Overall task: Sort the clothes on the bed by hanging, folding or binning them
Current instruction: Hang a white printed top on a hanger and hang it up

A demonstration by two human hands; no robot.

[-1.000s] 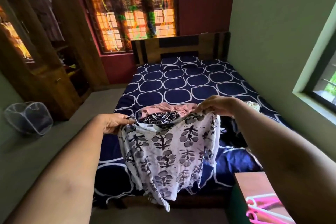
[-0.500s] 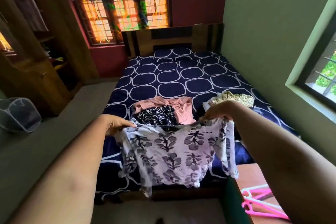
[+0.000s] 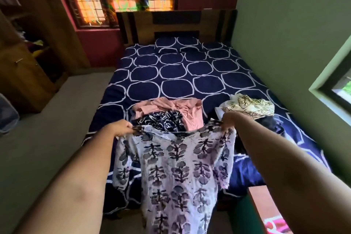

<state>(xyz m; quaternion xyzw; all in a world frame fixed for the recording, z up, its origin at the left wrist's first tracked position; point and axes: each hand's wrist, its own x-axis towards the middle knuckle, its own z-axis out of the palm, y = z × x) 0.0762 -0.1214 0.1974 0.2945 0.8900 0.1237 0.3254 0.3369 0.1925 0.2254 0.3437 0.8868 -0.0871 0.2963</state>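
A white top with a dark leaf print (image 3: 176, 173) hangs spread out in front of me over the foot of the bed (image 3: 171, 74). My left hand (image 3: 121, 128) pinches its left shoulder and my right hand (image 3: 228, 120) pinches its right shoulder. Behind it on the navy circle-patterned bedspread lie a pink garment (image 3: 176, 107) and a black-and-white patterned garment (image 3: 163, 121), partly overlapping. A cream patterned garment (image 3: 250, 107) lies crumpled at the bed's right side, with a dark garment (image 3: 273, 125) just in front of it.
An open wooden wardrobe (image 3: 28, 59) stands at the left. A mesh laundry basket (image 3: 7, 116) shows at the left edge. A wooden table (image 3: 266, 209) with pink hangers (image 3: 273, 226) is at the bottom right. Grey floor runs left of the bed.
The printed top has been shaken out and now hangs long and flat from both shoulders. My view has tilted down and moved closer to the bed.
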